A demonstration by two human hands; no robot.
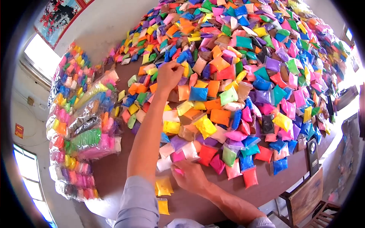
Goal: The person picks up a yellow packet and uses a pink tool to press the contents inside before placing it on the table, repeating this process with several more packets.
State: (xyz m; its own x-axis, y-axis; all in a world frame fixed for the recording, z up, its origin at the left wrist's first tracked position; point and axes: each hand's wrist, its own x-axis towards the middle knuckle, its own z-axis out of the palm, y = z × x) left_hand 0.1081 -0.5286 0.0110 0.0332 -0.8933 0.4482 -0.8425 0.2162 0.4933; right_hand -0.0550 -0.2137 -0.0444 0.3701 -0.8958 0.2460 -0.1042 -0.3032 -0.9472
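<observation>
My left hand (170, 77) reaches forward over the pile, its fingers pinched together beside a yellow packet (185, 68); whether it grips that packet is unclear. Close to the table's front edge, my right hand (189, 175) is closed around a small pink packet (179, 171), of which only a bit shows. A white packet (164, 164) lies just left of it. Two yellow packets, one (164, 186) behind the other (163, 206), rest on the brown table (110, 173) between my forearms. A blue packet (198, 94) lies right of my left wrist.
A large heap of coloured packets (228, 76) spreads over the table to the back and right. Clear bags of packets (85, 140) are stacked at the left. A black device (312, 152) sits at the right edge, near a wooden chair (306, 195).
</observation>
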